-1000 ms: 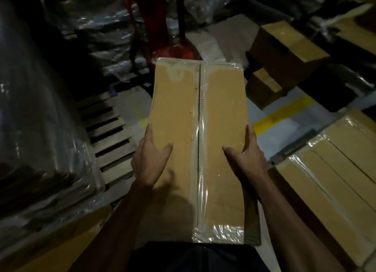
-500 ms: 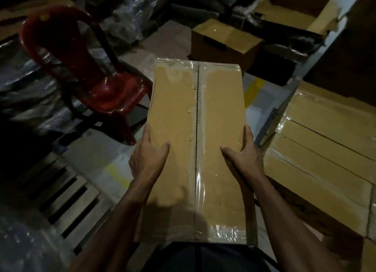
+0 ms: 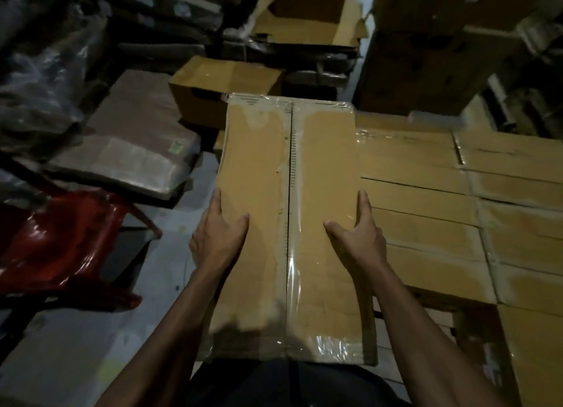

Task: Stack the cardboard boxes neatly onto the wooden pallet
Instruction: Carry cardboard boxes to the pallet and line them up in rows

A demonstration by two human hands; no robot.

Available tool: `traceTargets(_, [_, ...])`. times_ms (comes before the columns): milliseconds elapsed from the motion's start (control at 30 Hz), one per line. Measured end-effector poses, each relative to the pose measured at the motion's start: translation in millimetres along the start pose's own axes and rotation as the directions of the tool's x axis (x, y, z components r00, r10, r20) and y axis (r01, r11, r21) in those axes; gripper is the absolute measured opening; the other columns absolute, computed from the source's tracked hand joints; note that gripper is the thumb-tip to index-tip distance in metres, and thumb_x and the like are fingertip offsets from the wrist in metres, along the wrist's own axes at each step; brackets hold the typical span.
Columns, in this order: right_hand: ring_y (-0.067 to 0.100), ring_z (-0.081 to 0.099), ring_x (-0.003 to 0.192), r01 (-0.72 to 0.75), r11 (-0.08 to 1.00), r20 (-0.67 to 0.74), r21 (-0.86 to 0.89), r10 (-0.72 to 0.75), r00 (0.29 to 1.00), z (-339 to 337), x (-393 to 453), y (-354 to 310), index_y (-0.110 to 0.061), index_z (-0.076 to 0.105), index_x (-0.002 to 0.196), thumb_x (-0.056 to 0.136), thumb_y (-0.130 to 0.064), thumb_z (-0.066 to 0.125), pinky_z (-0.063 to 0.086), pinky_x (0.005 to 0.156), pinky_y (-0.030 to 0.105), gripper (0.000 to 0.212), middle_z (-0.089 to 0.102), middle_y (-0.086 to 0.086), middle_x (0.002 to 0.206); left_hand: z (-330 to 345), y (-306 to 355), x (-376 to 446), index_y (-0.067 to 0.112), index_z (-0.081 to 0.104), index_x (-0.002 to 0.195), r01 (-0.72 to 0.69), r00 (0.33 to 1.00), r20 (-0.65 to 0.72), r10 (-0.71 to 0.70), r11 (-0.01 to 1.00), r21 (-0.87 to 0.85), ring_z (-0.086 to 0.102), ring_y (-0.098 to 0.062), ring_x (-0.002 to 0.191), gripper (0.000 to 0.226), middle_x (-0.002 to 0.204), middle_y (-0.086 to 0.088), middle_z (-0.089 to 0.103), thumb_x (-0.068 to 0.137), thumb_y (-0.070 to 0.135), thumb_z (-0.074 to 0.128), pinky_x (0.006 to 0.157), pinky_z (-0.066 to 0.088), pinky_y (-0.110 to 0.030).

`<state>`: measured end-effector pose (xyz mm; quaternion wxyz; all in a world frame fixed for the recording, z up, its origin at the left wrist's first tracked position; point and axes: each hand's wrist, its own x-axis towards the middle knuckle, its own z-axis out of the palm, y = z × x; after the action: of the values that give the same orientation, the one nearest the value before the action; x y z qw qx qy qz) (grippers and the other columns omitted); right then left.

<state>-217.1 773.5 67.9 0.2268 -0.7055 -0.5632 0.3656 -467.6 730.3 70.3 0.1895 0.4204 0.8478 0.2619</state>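
Since half a second ago, the view has swung right: the red chair (image 3: 64, 245) now sits at the lower left, and the stacked boxes (image 3: 451, 211) fill the right side. Both hands grasp one long cardboard box (image 3: 289, 224), wrapped in clear film. Left hand (image 3: 217, 236) clasps its left edge, thumb lying on top, fingers along the side. Right hand (image 3: 359, 236) mirrors this on the right edge. This box is held lengthwise straight out from the body, just left of the stacked boxes.
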Motion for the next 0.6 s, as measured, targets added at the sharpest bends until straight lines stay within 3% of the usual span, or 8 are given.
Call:
traceTargets(133, [0.036, 0.041, 0.137, -0.125, 0.991, -0.104, 0.057, 0.13, 0.986, -12.5, 22.4, 3.2, -0.041, 0.0, 0.157, 0.084, -0.051, 0.072, 0.039, 0.104, 0.047, 0.103, 0.036, 0.01, 0.156, 29.4, 33.8, 48.6, 0.035, 0.015, 0.155, -0.144, 0.983, 0.115, 0.143, 0.99, 0.001, 0.047, -0.035, 0.129, 0.084, 0.147, -0.007, 0.047, 0.087, 0.057, 0.059, 0.103, 0.04, -0.051])
traceTargets(300, [0.036, 0.035, 0.141, -0.267, 0.946, -0.278, 0.183, 0.311, 0.909, -14.1, 39.4, 0.9, -0.042, 0.003, 0.157, 0.085, -0.051, 0.072, 0.034, 0.108, 0.048, 0.101, 0.032, 0.006, 0.16, 65.6, 80.3, 112.0, 0.037, 0.013, 0.154, -0.359, 0.887, 0.293, 0.358, 0.932, -0.05, 0.05, -0.033, 0.127, 0.085, 0.146, -0.005, 0.048, 0.086, 0.059, 0.059, 0.101, 0.042, -0.052])
traceTargets(467, [0.035, 0.037, 0.14, -0.378, 0.862, -0.419, 0.338, 0.497, 0.76, -11.8, 33.4, -4.3, -0.047, 0.003, 0.155, 0.082, -0.052, 0.073, 0.036, 0.109, 0.052, 0.101, 0.035, 0.003, 0.158, 90.8, 128.6, 146.2, 0.04, 0.011, 0.154, -0.545, 0.735, 0.432, 0.523, 0.834, -0.082, 0.053, -0.035, 0.124, 0.084, 0.146, -0.004, 0.049, 0.086, 0.061, 0.054, 0.099, 0.045, -0.051])
traceTargets(600, [0.034, 0.039, 0.138, -0.433, 0.784, -0.487, 0.445, 0.618, 0.618, -6.0, 12.1, -3.1, -0.047, 0.002, 0.155, 0.082, -0.052, 0.072, 0.036, 0.11, 0.051, 0.101, 0.038, 0.002, 0.156, 110.0, 162.6, 150.9, 0.041, 0.015, 0.153, -0.673, 0.564, 0.523, 0.638, 0.723, -0.157, 0.054, -0.033, 0.123, 0.08, 0.144, -0.001, 0.052, 0.085, 0.059, 0.055, 0.097, 0.048, -0.047])
